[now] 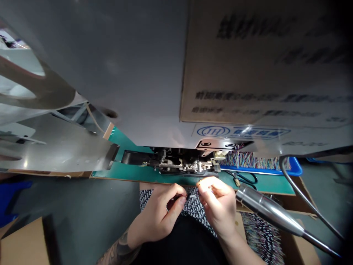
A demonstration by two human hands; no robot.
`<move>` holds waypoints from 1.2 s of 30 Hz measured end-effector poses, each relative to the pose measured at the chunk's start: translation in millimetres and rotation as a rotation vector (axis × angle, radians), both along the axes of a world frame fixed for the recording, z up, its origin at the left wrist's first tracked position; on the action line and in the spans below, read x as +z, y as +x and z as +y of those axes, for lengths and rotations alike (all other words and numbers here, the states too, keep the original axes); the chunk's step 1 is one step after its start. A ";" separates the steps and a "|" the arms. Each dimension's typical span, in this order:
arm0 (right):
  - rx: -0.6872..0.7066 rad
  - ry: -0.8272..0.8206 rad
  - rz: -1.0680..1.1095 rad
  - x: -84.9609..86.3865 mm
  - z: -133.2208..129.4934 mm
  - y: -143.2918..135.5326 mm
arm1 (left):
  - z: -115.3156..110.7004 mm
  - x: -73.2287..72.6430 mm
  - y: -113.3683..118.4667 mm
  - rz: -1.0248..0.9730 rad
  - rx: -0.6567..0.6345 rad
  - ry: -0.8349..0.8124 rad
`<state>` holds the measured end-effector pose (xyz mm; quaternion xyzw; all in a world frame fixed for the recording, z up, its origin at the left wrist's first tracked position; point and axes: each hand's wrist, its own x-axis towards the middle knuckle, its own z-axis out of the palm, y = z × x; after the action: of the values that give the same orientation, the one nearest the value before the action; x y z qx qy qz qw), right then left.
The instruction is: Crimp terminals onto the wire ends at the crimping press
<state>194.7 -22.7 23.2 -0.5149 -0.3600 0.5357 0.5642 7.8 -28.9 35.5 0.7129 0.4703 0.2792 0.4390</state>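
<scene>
Both of my hands are just in front of the machine's edge, above my lap. My left hand (162, 208) is closed, thumb and index finger pinched together; what lies between them is too small to make out. To its right, my right hand (217, 202) also pinches with thumb and fingertips, and a tiny speck shows at the tips without a clear shape. A small pale strip shows in the gap between the hands. Just beyond them sits the metal press mechanism (190, 166) under the grey machine housing (132, 73).
A blue tray (296, 167) of many thin coloured wires stands right of the mechanism on the green tabletop (127, 173). A metal lamp tube (270, 209) reaches in from the right. More wires (261, 235) lie below it. A cardboard box (26, 243) is at lower left.
</scene>
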 end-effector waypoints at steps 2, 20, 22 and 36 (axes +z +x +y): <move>0.033 0.013 0.015 -4.9 -1.2 3.4 | -0.7 3.4 -0.6 0.004 -0.008 0.007; 0.162 -0.141 0.298 5.8 2.1 6.8 | -4.4 3.2 -0.2 -0.003 -0.020 0.001; 0.180 -0.154 0.309 6.4 2.4 7.4 | -4.3 3.8 0.0 0.000 -0.022 0.000; 0.200 -0.149 0.335 4.8 1.9 8.6 | -5.1 4.8 -0.5 0.012 -0.026 -0.024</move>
<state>203.3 -20.8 28.0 -0.4206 -0.2697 0.6923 0.5206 7.4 -34.1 40.2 0.7154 0.4669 0.2635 0.4481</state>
